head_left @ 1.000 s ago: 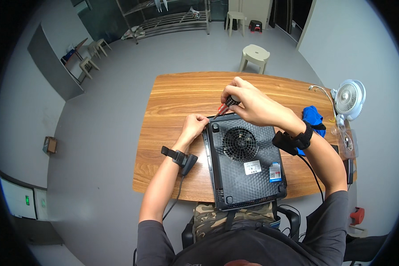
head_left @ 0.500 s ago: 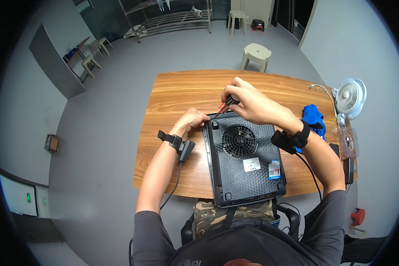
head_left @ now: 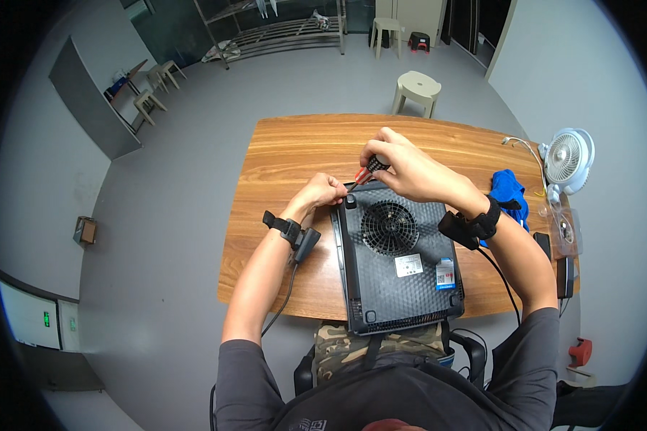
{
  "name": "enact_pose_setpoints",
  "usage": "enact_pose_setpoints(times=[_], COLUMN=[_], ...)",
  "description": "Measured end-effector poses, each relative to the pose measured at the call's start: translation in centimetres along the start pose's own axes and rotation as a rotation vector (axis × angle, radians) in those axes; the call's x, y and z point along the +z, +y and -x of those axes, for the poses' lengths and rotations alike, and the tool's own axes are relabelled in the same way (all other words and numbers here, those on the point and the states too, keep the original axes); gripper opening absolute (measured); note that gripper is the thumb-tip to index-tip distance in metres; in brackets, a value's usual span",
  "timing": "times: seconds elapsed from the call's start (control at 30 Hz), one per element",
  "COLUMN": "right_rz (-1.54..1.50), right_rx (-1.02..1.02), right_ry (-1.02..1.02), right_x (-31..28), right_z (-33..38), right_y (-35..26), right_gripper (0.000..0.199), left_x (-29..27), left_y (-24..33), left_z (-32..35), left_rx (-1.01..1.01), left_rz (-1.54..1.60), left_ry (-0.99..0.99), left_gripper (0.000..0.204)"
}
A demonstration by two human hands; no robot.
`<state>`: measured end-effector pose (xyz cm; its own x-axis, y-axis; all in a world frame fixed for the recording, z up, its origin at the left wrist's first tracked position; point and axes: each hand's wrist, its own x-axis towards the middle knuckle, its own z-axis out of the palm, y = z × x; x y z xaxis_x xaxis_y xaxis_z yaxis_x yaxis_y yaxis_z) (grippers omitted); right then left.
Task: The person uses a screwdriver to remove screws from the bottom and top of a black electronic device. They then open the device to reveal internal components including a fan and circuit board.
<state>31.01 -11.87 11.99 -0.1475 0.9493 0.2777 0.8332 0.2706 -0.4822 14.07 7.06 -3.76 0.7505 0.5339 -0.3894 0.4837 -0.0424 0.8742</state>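
A black induction cooker point(head_left: 384, 287) lies underside up across the table's near edge, with a round fan grille point(head_left: 389, 228), rubber feet and two labels showing. My right hand point(head_left: 402, 169) is closed round the black-and-red handle of a screwdriver point(head_left: 362, 176). Its shaft slants down to the left, toward the cooker's far left corner. At that corner, my left hand point(head_left: 323, 191) has thumb and forefinger pinched together beside the screwdriver's tip. Whatever lies between those fingertips is too small to make out.
On the wooden table point(head_left: 295, 151), a blue cloth point(head_left: 508, 190), a white fan point(head_left: 568, 159), a clear plastic box point(head_left: 568, 230) and black adapters point(head_left: 565, 276) stand along the right side. A stool point(head_left: 418, 87) stands beyond the far edge. Cables hang from both wrist devices.
My left hand has shifted slightly right and up, its fingertips now pinched by the screwdriver's tip instead of resting at the cooker's edge. My right hand keeps its grip on the screwdriver.
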Motion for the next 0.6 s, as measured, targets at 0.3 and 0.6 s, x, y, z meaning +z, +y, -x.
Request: enact_pose_setpoints(times=[0.3, 0.6], right_rz=[-0.017, -0.057], right_rx=[0.056, 0.135], right_ry=[0.116, 0.204], right_x=[-0.9, -1.1], right_z=[2.1, 5.3], right_y=[0.0, 0.6], right_gripper=[0.023, 0.023], left_x=[0.1, -3.2], left_y=[-1.4, -4.9], left_z=[-0.2, 9.4], left_rx=[0.067, 0.204], left_rz=[-0.078, -0.380], left_ry=[0.115, 0.445], left_gripper=[0.017, 0.011])
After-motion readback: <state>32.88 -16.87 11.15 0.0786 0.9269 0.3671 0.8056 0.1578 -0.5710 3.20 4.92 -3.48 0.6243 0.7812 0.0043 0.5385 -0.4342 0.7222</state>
